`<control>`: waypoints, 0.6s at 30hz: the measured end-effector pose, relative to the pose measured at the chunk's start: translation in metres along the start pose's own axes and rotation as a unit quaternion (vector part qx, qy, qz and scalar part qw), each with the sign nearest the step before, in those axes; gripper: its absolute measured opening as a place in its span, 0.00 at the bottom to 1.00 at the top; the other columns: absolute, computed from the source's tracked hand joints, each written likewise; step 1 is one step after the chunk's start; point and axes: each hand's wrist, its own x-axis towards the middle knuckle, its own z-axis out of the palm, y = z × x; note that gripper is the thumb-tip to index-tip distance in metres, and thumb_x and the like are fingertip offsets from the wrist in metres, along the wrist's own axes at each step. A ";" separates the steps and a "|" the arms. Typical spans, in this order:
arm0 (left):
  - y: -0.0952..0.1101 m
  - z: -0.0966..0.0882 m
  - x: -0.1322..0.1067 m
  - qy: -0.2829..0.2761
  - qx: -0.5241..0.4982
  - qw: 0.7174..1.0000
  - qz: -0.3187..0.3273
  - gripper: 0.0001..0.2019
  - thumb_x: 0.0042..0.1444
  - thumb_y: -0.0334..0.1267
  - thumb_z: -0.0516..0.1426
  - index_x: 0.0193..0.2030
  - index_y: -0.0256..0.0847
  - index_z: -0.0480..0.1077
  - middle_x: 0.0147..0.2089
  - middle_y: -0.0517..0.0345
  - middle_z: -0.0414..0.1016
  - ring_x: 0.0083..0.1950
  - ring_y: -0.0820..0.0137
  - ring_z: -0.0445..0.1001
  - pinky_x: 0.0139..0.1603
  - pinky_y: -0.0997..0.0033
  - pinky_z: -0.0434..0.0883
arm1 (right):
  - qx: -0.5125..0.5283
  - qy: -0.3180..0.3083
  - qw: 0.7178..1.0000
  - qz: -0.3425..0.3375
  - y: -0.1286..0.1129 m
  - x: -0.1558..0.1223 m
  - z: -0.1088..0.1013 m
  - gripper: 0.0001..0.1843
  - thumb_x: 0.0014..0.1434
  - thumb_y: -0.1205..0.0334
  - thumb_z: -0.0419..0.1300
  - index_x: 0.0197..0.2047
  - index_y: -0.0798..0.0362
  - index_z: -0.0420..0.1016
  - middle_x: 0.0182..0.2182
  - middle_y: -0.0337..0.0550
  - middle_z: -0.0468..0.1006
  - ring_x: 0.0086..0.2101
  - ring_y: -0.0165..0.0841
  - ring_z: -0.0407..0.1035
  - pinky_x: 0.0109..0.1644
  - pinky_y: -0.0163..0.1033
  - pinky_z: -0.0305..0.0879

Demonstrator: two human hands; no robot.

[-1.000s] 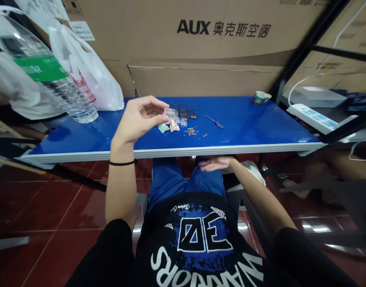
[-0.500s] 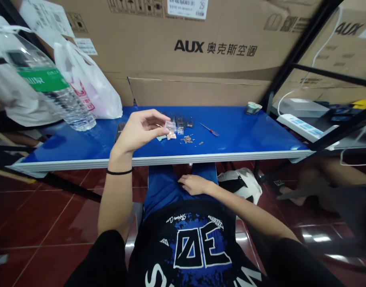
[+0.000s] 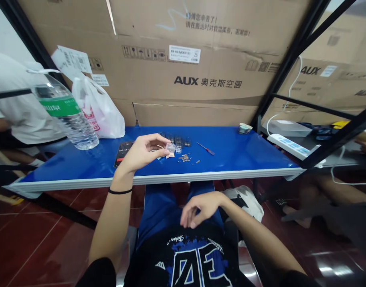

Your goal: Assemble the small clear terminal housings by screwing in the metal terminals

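My left hand [image 3: 142, 153] is raised over the front of the blue table [image 3: 230, 159], thumb and fingers pinched on a small clear plastic piece [image 3: 171, 148]. Just beyond it lie more clear plastic pieces [image 3: 178, 141], a small heap of metal bits [image 3: 184, 158] and a little red-handled screwdriver [image 3: 207, 149]. My right hand [image 3: 199, 209] hangs below the table over my lap, fingers loosely curled downward, and nothing shows in it.
A water bottle [image 3: 67, 113] and a white plastic bag [image 3: 99, 111] stand at the table's left. A dark calculator [image 3: 123, 153] lies by my left wrist. A tape roll [image 3: 245, 128] sits far right. Cardboard boxes [image 3: 200, 59] rise behind. A person in white [image 3: 12, 103] sits left.
The view tilted up, so the table sits lower in frame. My right hand drew back from under the table edge toward my lap and curled its fingers. My left hand kept its pinch.
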 end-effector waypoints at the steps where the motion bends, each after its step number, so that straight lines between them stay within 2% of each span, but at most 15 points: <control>1: 0.000 0.000 0.000 -0.001 0.002 1.000 -0.001 0.20 0.47 0.48 0.77 0.42 0.39 0.82 0.39 0.48 0.86 0.38 0.60 0.86 0.41 0.63 0.85 | -0.001 -0.035 0.998 -0.051 -0.010 -0.012 -0.003 0.21 0.57 0.60 0.75 0.53 0.55 0.84 0.45 0.48 0.88 0.43 0.37 0.83 0.52 0.41 0.80; 2: 0.001 -0.001 0.000 -0.002 0.003 1.000 -0.002 0.20 0.47 0.48 0.77 0.42 0.39 0.82 0.39 0.48 0.86 0.38 0.60 0.86 0.41 0.63 0.85 | -0.008 -0.006 0.994 -0.112 -0.021 -0.024 -0.008 0.21 0.58 0.56 0.75 0.53 0.55 0.83 0.46 0.50 0.87 0.42 0.37 0.83 0.51 0.41 0.80; 3: 0.001 0.000 0.000 -0.004 0.002 1.000 -0.002 0.20 0.47 0.48 0.77 0.42 0.39 0.82 0.39 0.48 0.86 0.39 0.60 0.87 0.41 0.63 0.86 | -0.019 0.076 0.980 -0.182 -0.030 -0.035 -0.014 0.18 0.60 0.53 0.74 0.49 0.55 0.83 0.44 0.50 0.87 0.40 0.36 0.83 0.47 0.41 0.80; 4: 0.001 0.000 0.000 -0.007 0.002 1.000 0.000 0.20 0.47 0.48 0.76 0.43 0.40 0.82 0.39 0.48 0.86 0.39 0.60 0.87 0.41 0.63 0.86 | -0.046 0.196 0.949 -0.243 -0.037 -0.044 -0.022 0.14 0.65 0.51 0.69 0.44 0.54 0.83 0.42 0.49 0.86 0.38 0.36 0.82 0.46 0.41 0.79; 5: 0.001 0.000 0.000 -0.008 0.003 1.000 0.001 0.20 0.47 0.48 0.76 0.43 0.40 0.82 0.39 0.48 0.86 0.39 0.60 0.87 0.41 0.63 0.86 | -0.107 0.311 0.906 -0.266 -0.043 -0.051 -0.032 0.12 0.69 0.52 0.64 0.42 0.52 0.82 0.42 0.49 0.85 0.40 0.37 0.81 0.49 0.44 0.78; 6: 0.001 0.000 0.000 -0.009 0.007 1.000 0.002 0.20 0.48 0.48 0.76 0.43 0.40 0.83 0.39 0.49 0.86 0.39 0.60 0.87 0.41 0.63 0.85 | -0.188 0.398 0.864 -0.245 -0.047 -0.056 -0.041 0.09 0.70 0.56 0.61 0.43 0.51 0.81 0.44 0.50 0.85 0.45 0.39 0.80 0.55 0.49 0.77; 7: 0.001 0.001 0.000 -0.010 0.012 1.000 0.005 0.19 0.48 0.48 0.76 0.42 0.40 0.83 0.39 0.50 0.86 0.39 0.60 0.86 0.41 0.63 0.85 | -0.273 0.460 0.818 -0.211 -0.048 -0.059 -0.050 0.08 0.69 0.60 0.60 0.44 0.50 0.82 0.46 0.51 0.85 0.48 0.42 0.79 0.58 0.53 0.75; 8: 0.001 0.001 0.000 -0.011 0.019 1.000 0.007 0.18 0.49 0.48 0.76 0.42 0.41 0.83 0.39 0.50 0.86 0.39 0.61 0.86 0.41 0.63 0.85 | -0.344 0.491 0.781 -0.176 -0.047 -0.060 -0.058 0.08 0.68 0.63 0.60 0.45 0.50 0.82 0.47 0.52 0.85 0.50 0.44 0.78 0.61 0.56 0.73; 10: 0.001 0.001 0.000 -0.010 0.029 0.999 0.012 0.17 0.50 0.47 0.75 0.43 0.41 0.83 0.39 0.51 0.86 0.39 0.61 0.86 0.42 0.64 0.85 | -0.435 0.492 0.743 -0.131 -0.041 -0.060 -0.069 0.11 0.66 0.66 0.59 0.46 0.50 0.82 0.49 0.52 0.85 0.53 0.46 0.77 0.65 0.60 0.69; 14: 0.002 0.001 -0.002 -0.011 0.022 1.000 0.010 0.18 0.49 0.47 0.75 0.43 0.40 0.83 0.39 0.51 0.85 0.39 0.62 0.86 0.43 0.64 0.84 | -0.487 0.452 0.739 -0.115 -0.027 -0.059 -0.070 0.15 0.68 0.66 0.57 0.52 0.51 0.82 0.52 0.51 0.84 0.55 0.47 0.76 0.68 0.60 0.68; 18: 0.003 0.001 -0.002 -0.011 0.024 1.000 0.009 0.18 0.50 0.47 0.75 0.43 0.40 0.83 0.39 0.51 0.86 0.40 0.61 0.86 0.43 0.64 0.84 | -0.500 0.466 0.723 -0.098 -0.022 -0.067 -0.058 0.15 0.72 0.63 0.54 0.52 0.50 0.82 0.52 0.53 0.84 0.54 0.48 0.75 0.63 0.60 0.72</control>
